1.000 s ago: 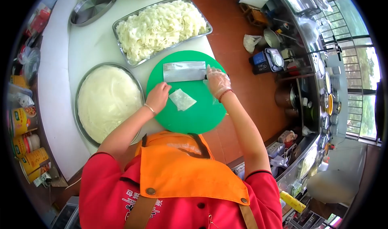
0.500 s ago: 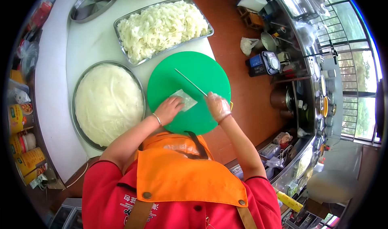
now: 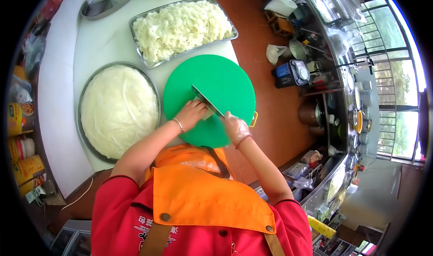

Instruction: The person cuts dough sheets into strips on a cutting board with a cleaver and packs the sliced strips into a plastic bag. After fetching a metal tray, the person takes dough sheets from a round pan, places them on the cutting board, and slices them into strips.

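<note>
A kitchen knife crosses the round green cutting board at a slant, its tip pointing to the far left. Closed round its handle is my right hand, in a clear plastic glove. My left hand presses bent fingertips on a folded, translucent pale noodle sheet, close beside the blade. The hand and knife hide most of that sheet; whether the edge touches it I cannot tell. To the left, a round metal tray holds a wide, smooth stack of similar white sheets.
Beyond the board, a rectangular metal tray is heaped with cut white noodle strips. A round metal pan stands at the far left of the white table. Shelves with pots and a window line the right side, past the red floor.
The knife has moved left and nearer, with its broad side now showing beside my left fingers. Most of the sheet, visible before, is now covered.
</note>
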`<state>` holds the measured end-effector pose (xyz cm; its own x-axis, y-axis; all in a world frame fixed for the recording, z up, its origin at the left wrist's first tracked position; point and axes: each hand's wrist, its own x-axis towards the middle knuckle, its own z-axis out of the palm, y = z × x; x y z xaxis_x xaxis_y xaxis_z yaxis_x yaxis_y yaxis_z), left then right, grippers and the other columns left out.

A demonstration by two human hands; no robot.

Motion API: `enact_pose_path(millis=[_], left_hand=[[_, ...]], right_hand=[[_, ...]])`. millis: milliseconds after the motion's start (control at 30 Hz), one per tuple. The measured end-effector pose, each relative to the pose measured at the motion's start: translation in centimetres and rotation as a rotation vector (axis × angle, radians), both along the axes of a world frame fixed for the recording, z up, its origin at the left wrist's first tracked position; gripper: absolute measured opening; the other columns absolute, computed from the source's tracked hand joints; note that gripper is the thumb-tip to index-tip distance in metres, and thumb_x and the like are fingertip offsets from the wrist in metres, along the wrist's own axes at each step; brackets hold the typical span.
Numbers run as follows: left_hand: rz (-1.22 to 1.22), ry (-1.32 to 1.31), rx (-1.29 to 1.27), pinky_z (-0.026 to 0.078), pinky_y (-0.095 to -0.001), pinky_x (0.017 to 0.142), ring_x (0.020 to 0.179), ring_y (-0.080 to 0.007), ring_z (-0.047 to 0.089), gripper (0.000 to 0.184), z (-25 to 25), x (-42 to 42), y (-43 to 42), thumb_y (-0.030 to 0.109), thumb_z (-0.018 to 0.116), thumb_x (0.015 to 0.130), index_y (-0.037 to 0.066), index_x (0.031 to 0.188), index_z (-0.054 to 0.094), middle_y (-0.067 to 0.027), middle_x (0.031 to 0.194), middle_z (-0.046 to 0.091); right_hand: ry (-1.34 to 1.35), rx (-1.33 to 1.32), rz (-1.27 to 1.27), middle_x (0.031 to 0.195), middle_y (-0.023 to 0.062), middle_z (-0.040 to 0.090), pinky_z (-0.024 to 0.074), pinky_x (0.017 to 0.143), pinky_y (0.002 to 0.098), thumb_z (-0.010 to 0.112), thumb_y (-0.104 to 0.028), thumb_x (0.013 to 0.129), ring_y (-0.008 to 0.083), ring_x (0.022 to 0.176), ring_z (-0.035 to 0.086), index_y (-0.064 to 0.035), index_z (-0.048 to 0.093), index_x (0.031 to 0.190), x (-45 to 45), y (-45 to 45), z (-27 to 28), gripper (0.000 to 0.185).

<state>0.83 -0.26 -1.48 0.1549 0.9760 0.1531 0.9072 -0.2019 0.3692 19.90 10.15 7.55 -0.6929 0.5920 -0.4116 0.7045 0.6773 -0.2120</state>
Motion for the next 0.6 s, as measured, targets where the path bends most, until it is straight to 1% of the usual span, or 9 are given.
enact_pose_path(millis=[33, 133, 167, 267, 333, 367, 467, 533, 600], left_hand=[[-0.008, 0.006, -0.018, 0.040, -0.0385, 0.097, 0.120, -0.0255, 0.049, 0.029, -0.2, -0.1, 0.0, 0.011, 0.051, 0.086, 0.005, 0.114, 0.060, -0.0091, 0.126, 0.056], [-0.023, 0.025, 0.045, 0.039, -0.0385, 0.099, 0.121, -0.0247, 0.048, 0.030, -0.5, -0.1, -0.1, 0.010, 0.052, 0.086, 0.006, 0.115, 0.060, -0.0083, 0.127, 0.056], [-0.030, 0.032, 0.041, 0.039, -0.0386, 0.099, 0.121, -0.0247, 0.048, 0.030, -0.6, -0.2, -0.3, 0.010, 0.052, 0.086, 0.006, 0.115, 0.060, -0.0083, 0.127, 0.056], [-0.044, 0.000, 0.052, 0.039, -0.0395, 0.101, 0.123, -0.0258, 0.048, 0.032, -0.2, -0.7, -0.4, 0.010, 0.053, 0.085, 0.005, 0.116, 0.059, -0.0090, 0.128, 0.056], [-0.055, -0.093, 0.072, 0.039, -0.0409, 0.103, 0.126, -0.0281, 0.047, 0.038, -0.1, -0.9, -1.0, 0.010, 0.055, 0.083, 0.005, 0.120, 0.059, -0.0103, 0.131, 0.055], [-0.060, -0.100, 0.098, 0.039, -0.0404, 0.104, 0.125, -0.0276, 0.047, 0.035, -0.2, -0.9, -1.2, 0.010, 0.054, 0.084, 0.004, 0.118, 0.059, -0.0099, 0.130, 0.055], [-0.062, -0.103, 0.152, 0.040, -0.0395, 0.103, 0.124, -0.0270, 0.047, 0.030, -0.5, -0.9, -1.5, 0.010, 0.053, 0.085, 0.004, 0.114, 0.060, -0.0091, 0.128, 0.056], [-0.061, -0.080, 0.150, 0.040, -0.0394, 0.103, 0.124, -0.0273, 0.047, 0.030, -0.3, -0.8, -1.7, 0.010, 0.053, 0.085, 0.005, 0.114, 0.060, -0.0089, 0.127, 0.056], [-0.069, -0.070, 0.040, 0.041, -0.0392, 0.102, 0.123, -0.0271, 0.047, 0.030, -0.3, -1.1, -1.1, 0.011, 0.052, 0.086, 0.006, 0.114, 0.060, -0.0088, 0.127, 0.056]], right_hand=[[0.044, 0.015, 0.005, 0.081, 0.0224, 0.067, 0.0533, 0.065, 0.0486, 0.042, -0.035, 0.102, 0.0386, 0.076, 0.068, -0.0032, 0.047, 0.099, -0.6, 0.0, -0.7, 0.032], [0.072, 0.092, 0.038, 0.082, 0.0218, 0.068, 0.0536, 0.064, 0.0477, 0.043, -0.036, 0.101, 0.0378, 0.075, 0.068, -0.0036, 0.048, 0.098, -2.2, -0.4, -2.1, 0.033], [0.029, 0.081, 0.043, 0.087, 0.0209, 0.069, 0.0544, 0.064, 0.0464, 0.042, -0.029, 0.102, 0.0360, 0.076, 0.069, -0.0028, 0.049, 0.102, -2.0, -0.6, -1.9, 0.027], [0.063, 0.083, 0.018, 0.086, 0.0212, 0.068, 0.0540, 0.064, 0.0473, 0.044, -0.029, 0.101, 0.0367, 0.075, 0.069, -0.0033, 0.049, 0.102, 0.2, -0.7, -2.3, 0.026], [0.100, 0.071, -0.036, 0.079, 0.0216, 0.067, 0.0532, 0.062, 0.0476, 0.046, -0.032, 0.100, 0.0384, 0.071, 0.067, -0.0029, 0.047, 0.099, 1.9, -0.5, -2.3, 0.030], [0.120, 0.066, -0.063, 0.076, 0.0218, 0.066, 0.0528, 0.061, 0.0478, 0.047, -0.034, 0.100, 0.0392, 0.069, 0.066, -0.0026, 0.046, 0.098, 2.4, -0.4, -2.4, 0.032], [0.019, 0.061, -0.010, 0.085, 0.0201, 0.069, 0.0539, 0.066, 0.0480, 0.048, -0.031, 0.100, 0.0375, 0.077, 0.069, -0.0034, 0.050, 0.102, 2.0, -1.1, 0.2, 0.027], [-0.036, 0.014, -0.021, 0.084, 0.0201, 0.069, 0.0541, 0.066, 0.0479, 0.047, -0.028, 0.100, 0.0373, 0.077, 0.069, -0.0033, 0.050, 0.102, 1.1, -1.8, 1.0, 0.025], [-0.017, 0.006, -0.034, 0.083, 0.0204, 0.069, 0.0544, 0.065, 0.0474, 0.046, -0.026, 0.099, 0.0370, 0.076, 0.069, -0.0032, 0.050, 0.103, 0.0, -2.1, 0.2, 0.023]])
